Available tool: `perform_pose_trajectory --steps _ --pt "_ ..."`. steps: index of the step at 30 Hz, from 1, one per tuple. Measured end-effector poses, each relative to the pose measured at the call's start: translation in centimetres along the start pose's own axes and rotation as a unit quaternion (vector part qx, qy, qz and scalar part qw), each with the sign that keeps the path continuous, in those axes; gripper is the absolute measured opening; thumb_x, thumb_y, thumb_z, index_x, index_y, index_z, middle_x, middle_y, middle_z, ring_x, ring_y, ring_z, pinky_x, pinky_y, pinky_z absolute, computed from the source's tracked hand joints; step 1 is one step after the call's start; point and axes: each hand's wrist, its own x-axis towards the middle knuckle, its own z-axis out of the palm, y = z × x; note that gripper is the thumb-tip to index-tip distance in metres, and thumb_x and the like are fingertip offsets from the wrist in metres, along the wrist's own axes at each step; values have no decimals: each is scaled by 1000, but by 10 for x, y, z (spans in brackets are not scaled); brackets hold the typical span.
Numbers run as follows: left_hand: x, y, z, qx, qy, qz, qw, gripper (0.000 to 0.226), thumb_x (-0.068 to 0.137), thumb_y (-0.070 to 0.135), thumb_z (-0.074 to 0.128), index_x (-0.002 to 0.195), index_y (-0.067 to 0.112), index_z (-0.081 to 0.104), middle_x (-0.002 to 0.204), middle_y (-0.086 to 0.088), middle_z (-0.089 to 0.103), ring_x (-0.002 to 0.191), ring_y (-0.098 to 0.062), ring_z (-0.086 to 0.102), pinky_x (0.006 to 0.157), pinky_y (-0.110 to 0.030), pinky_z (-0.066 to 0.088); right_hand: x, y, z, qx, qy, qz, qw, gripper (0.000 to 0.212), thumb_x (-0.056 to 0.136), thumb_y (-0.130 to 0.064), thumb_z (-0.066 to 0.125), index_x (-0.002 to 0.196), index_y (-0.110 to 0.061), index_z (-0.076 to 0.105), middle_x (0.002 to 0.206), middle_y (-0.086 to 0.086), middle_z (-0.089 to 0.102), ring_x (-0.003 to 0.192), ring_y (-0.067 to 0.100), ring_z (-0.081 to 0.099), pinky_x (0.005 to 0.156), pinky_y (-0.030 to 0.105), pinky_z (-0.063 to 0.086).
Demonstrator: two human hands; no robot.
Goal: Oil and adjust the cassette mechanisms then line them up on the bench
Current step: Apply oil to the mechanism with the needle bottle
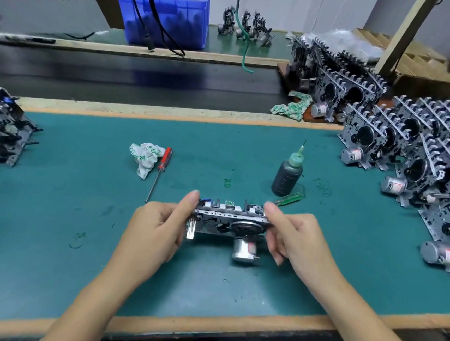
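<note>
Cassette mechanism (229, 219) held just above green surface (81, 185), centre front. My left hand (156, 227) pinches left end, my right hand (291, 236) pinches right end. Feels stiff, metal, likely motor-heavy underneath; small levers probably fragile. Grip on frame edges, not parts. Oil bottle (287, 173) near, behind.

Two forearms enter from the bottom edge of the view, both bare from wrist to where the frame cuts them off. No sleeve, cuff or glove shows on either. The left hand (156, 229) and the right hand (294, 236) are bare. Fingernails are short and unpainted where visible. No ring, watch, bracelet or strap shows on fingers or wrists. No tape, bandage or marking is seen on either arm.
</note>
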Motion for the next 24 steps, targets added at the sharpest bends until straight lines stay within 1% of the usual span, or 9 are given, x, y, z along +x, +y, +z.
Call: perform_pose_trajectory --steps 2,4,6,8,9,11,14,18,24 --pt "0 -4 -4 131 39 8 991 80 72 82 19 49 9 42 42 -8 47 42 -19 45 54 -31 40 0 4 -4 -128 23 -50 990 70 78 -73 36 43 -13 46 38 2 37 39 12 37 49 25 33" --pt "0 -3 -9 223 125 46 966 74 72 82 18 58 17 52 51 2 53 52 -11 50 51 -29 36 3 5 -12 -247 59 -118 960 53 72 -71 41 54 -21 44 54 -6 45 50 11 40 52 22 31" --pt "4 3 -12 196 156 117 961 52 76 75 31 69 30 56 66 14 58 66 -3 52 57 -28 37 7 5 -18 -216 24 -136 967 35 67 -66 56 78 -34 49 78 -17 50 71 5 51 62 19 40" --pt "9 10 -11 132 109 193 966 33 80 63 45 83 34 60 85 18 61 85 -1 53 74 -22 41 12 6 -20 -140 -45 -139 979 42 67 -53 70 101 -38 51 98 -20 52 98 4 54 79 21 45" --pt "12 14 -9 102 76 221 967 28 80 58 50 88 34 61 91 19 61 93 -1 53 81 -17 39 14 6 -19 -117 -64 -145 980 44 68 -44 74 106 -37 53 102 -19 54 104 6 54 86 23 45" --pt "18 20 -2 63 7 251 966 26 80 53 55 95 35 65 99 20 62 103 -3 53 89 -14 36 18 5 -16 -79 -82 -153 982 36 70 -31 76 102 -32 60 101 -15 59 103 11 57 91 30 45" --pt "25 22 9 57 -55 273 959 26 80 48 60 96 30 70 99 18 63 103 -7 55 91 -19 40 23 6 -16 -55 -91 -153 983 30 68 -26 77 94 -33 63 94 -13 62 96 13 59 90 34 45" --pt "26 18 14 15 -51 277 959 14 82 40 62 89 34 72 95 17 67 99 -9 58 87 -21 42 26 9 -15 -20 -108 -149 983 30 67 -27 78 92 -34 64 92 -14 62 93 11 59 89 28 44" --pt "26 18 18 -2 -35 281 959 12 82 37 62 86 34 74 90 17 68 94 -8 59 84 -19 42 26 14 -12 18 -103 -155 982 29 65 -36 76 93 -32 67 94 -10 64 96 18 61 93 38 46"
